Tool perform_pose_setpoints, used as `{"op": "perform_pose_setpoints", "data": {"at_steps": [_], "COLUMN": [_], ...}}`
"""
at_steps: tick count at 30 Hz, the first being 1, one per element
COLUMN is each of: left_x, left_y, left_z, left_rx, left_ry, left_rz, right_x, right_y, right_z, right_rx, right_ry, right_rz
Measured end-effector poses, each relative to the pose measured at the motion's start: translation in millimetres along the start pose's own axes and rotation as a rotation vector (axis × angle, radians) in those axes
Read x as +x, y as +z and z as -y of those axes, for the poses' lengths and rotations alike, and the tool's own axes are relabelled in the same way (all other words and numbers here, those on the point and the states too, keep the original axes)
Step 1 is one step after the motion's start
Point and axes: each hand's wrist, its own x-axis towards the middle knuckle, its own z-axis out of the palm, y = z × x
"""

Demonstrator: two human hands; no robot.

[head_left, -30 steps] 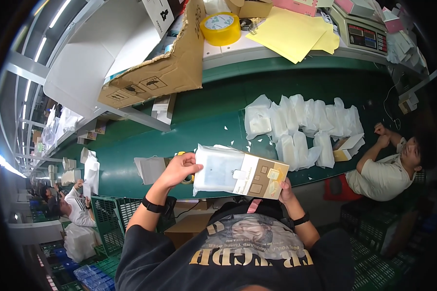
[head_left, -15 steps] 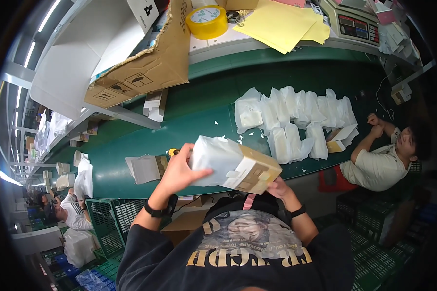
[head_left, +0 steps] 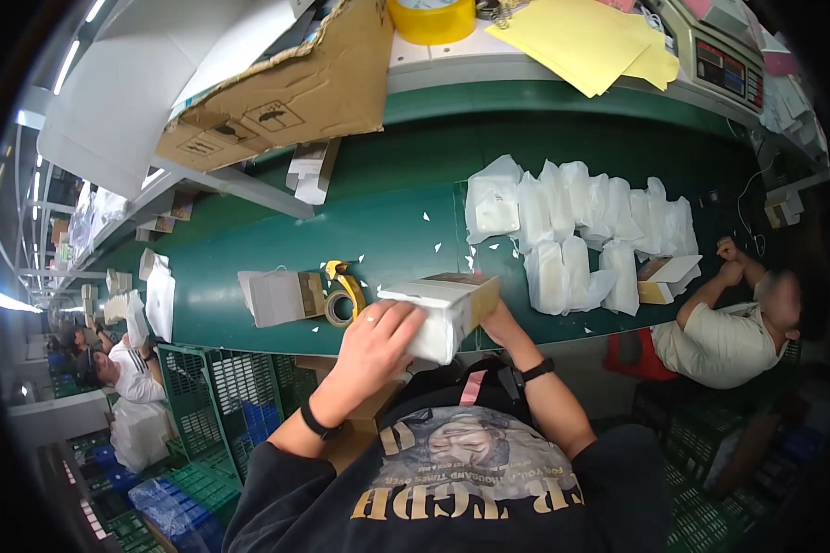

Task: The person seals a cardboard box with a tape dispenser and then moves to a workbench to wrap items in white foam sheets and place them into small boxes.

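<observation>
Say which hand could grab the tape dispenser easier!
Probably the left hand: it's nearer the tape dispenser, though busy with the white-wrapped item. The right hand is farther, at the brown carton.

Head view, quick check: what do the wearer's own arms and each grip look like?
Left grip and right grip are bare, ungloved hands. There's a black left wristband and a black right wristband. The dark shirt sleeves are short; no cables show.

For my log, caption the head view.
Left hand on white bagged package, right hand at printed carton, handheld tape dispenser nearby.
</observation>
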Motion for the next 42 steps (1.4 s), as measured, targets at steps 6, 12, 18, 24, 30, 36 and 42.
{"op": "perform_pose_setpoints", "data": {"at_steps": [6,12,18,24,30,36,42], "left_x": [-20.7,-11.6,11.2,23.9,15.1,8.1,3.6], "left_y": [65.4,106.1,132.6,90.4,60.0,27.1,-56.9], "left_z": [26.5,14.3,6.0,18.5,25.2,13.3,1.1], "left_rx": [-0.047,-0.042,-0.050,-0.178,-0.215,-0.132,-0.206], "left_ry": [-0.184,-0.161,-0.162,-0.145,-0.124,-0.063,-0.034], "left_rz": [0.031,-0.029,-0.008,0.045,0.059,0.086,-0.017], "right_x": [-39.7,-63.2,-33.5,-29.6,-30.4,-18.7,7.7], "right_y": [9.8,31.3,50.6,34.9,68.5,77.2,64.2], "right_z": [-0.4,59.7,108.8,114.9,127.3,104.2,111.4], "right_rx": [-0.223,-1.102,-0.895,-1.077,-1.294,-1.337,-1.365], "right_ry": [0.485,-0.126,-0.127,-0.190,-0.075,-0.275,-0.443], "right_rz": [-0.292,-0.226,-0.209,-0.178,-0.166,-0.146,-0.053]}}
